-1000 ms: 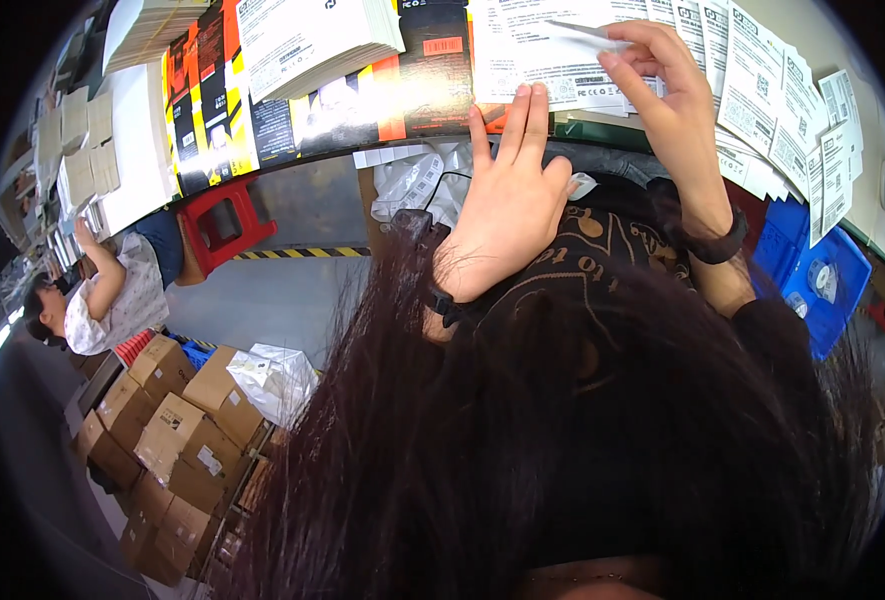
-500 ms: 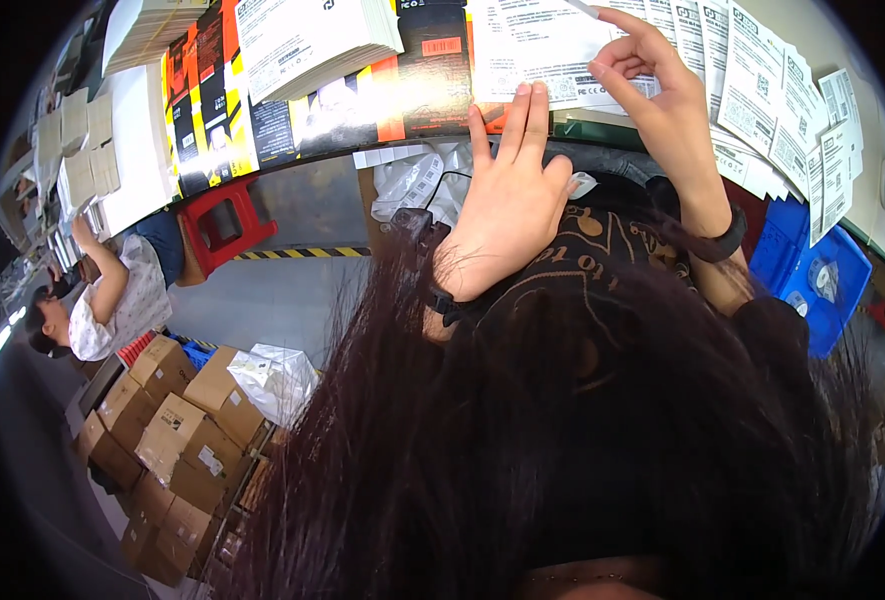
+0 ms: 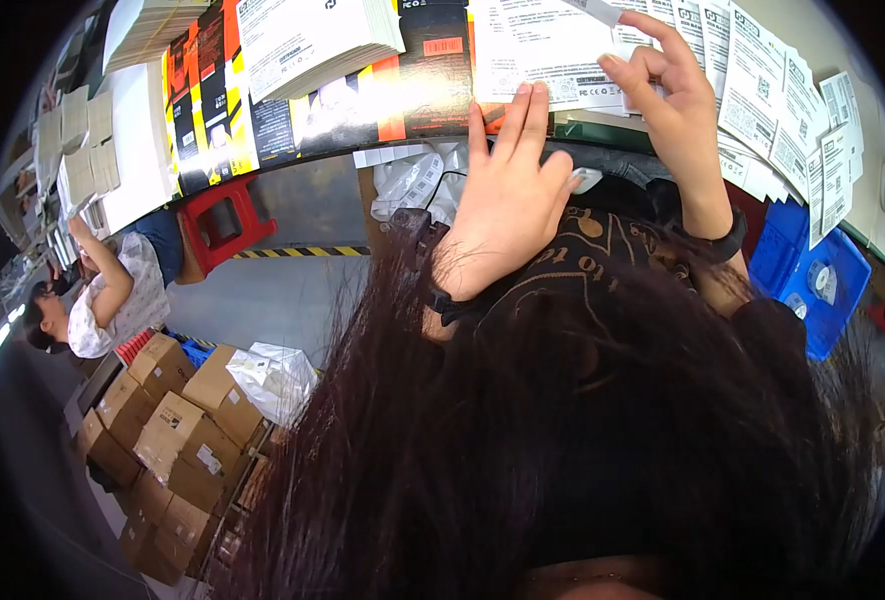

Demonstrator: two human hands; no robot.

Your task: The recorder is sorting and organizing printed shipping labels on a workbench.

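Observation:
A white printed sheet [image 3: 542,50] lies at the near edge of the table. My left hand [image 3: 512,200] rests with its fingers stretched out, the tips touching the sheet's lower edge; it grips nothing. Over the sheet's right part is my right hand [image 3: 677,95], its thumb apart from the index finger and the other fingers curled. A thin pale strip [image 3: 594,10], seemingly a label, is held at the right index fingertip; the top of the picture cuts it off. Beneath the sheet's left side are black, orange and yellow printed boxes [image 3: 432,90].
A thick stack of printed sheets [image 3: 317,45] stands left of the sheet. More printed sheets [image 3: 772,90] fan out at right, above a blue bin [image 3: 842,275]. A red stool [image 3: 227,220], cardboard boxes [image 3: 182,440] and another person [image 3: 112,290] are at left.
My right hand has shifted slightly right and down, bringing the pale strip further into view. The left hand stays in nearly the same place on the sheet.

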